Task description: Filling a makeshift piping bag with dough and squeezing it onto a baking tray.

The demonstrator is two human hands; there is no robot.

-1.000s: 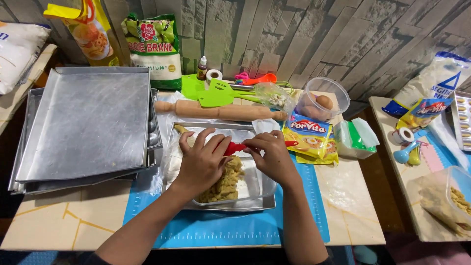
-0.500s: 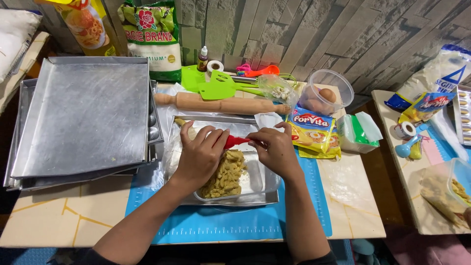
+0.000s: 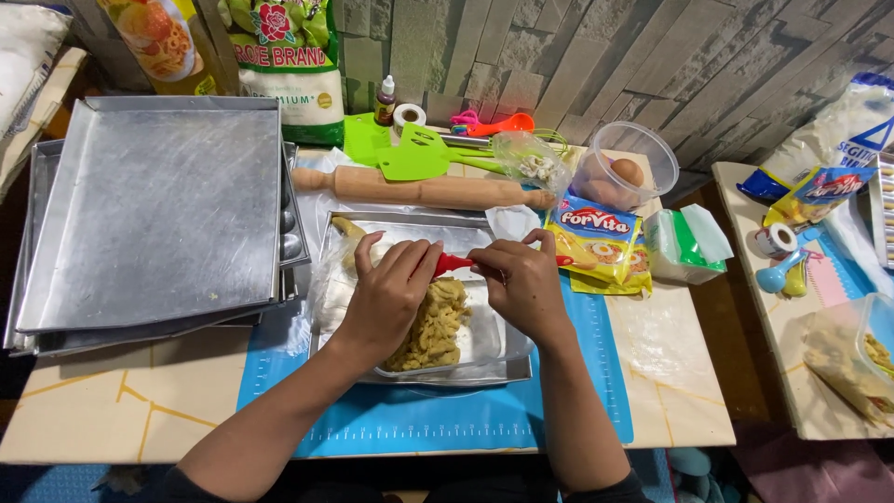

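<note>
left hand (image 3: 389,296): palm down over the tray (image 3: 354,233), fingertips pinching the red tool (image 3: 453,264).
right hand (image 3: 521,284): curled, thumb and fingers pinching the same tool from the other end.
dough (image 3: 433,326): yellowish heap in the tray, just under both hands.
surface: blue mat (image 3: 419,419) at the table's (image 3: 93,410) front edge, tray on it; stone wall behind.
around: stacked trays (image 3: 149,205) at left edge; rolling pin (image 3: 428,191) behind the tray; yellow packet (image 3: 596,240) beside the right hand.

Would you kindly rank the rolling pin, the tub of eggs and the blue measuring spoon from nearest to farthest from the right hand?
From the right hand:
1. Rolling pin, just beyond it.
2. Tub of eggs, farther back right.
3. Blue measuring spoon, on the side table, far right.
</note>
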